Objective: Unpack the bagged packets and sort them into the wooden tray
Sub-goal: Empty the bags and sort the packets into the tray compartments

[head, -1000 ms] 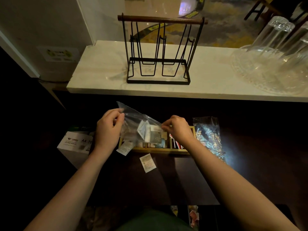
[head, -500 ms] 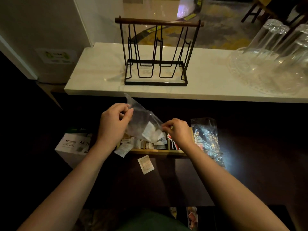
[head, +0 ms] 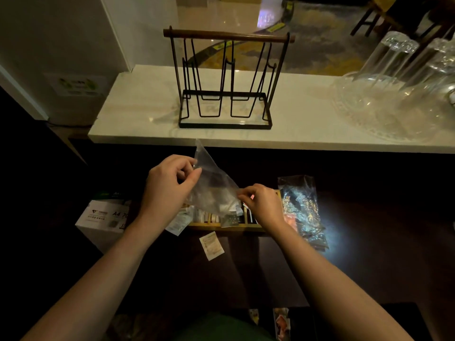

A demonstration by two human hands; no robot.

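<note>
A: Dark tabletop [head: 246,279], dim room. Why is the clear bag [head: 211,190] tilted over the wooden tray [head: 221,226]?

B: Left hand [head: 170,185] pinches its raised corner, right hand [head: 263,203] pinches the low mouth, likely so packets [head: 227,209] slide out.

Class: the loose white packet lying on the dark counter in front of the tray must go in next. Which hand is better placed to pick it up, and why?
Probably the right hand: it pinches only the clear bag's lower corner and sits slightly nearer the loose packet, while the left hand holds the bag up.
</note>
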